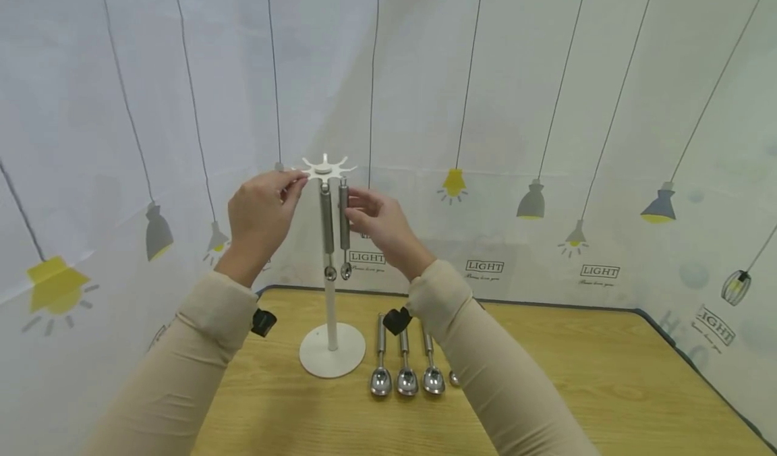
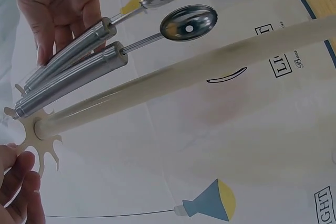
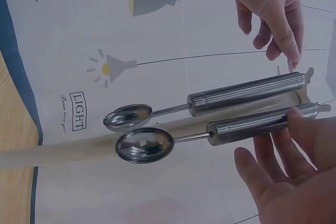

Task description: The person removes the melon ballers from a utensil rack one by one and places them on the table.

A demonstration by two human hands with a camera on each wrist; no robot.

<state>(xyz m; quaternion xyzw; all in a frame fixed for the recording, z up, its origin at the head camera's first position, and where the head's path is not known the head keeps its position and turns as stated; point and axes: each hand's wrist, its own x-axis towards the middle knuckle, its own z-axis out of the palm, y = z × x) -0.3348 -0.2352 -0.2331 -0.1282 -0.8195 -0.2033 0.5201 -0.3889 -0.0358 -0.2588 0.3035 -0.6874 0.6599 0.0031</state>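
Note:
A white stand with a hooked star-shaped top (image 1: pixel 324 170) rises on a thin pole (image 1: pixel 331 307) from a round base. My left hand (image 1: pixel 257 206) pinches one of the top's arms at its left side. From the stand hangs one steel melon baller (image 3: pixel 247 94), its oval bowl downward with a small hole. Beside it, my right hand (image 1: pixel 388 230) holds a second melon baller (image 3: pixel 254 125) upright by the handle, thumb near the upper end. That end is at a hook tip; whether its loop is over the hook I cannot tell.
Several steel scoops lie on the wooden table (image 1: pixel 577 368) right of the round base (image 1: pixel 332 368), among them a left scoop (image 1: pixel 380 382) and a middle scoop (image 1: pixel 407 382). My right sleeve partly hides another. A lamp-printed cloth (image 1: pixel 546 105) stands behind.

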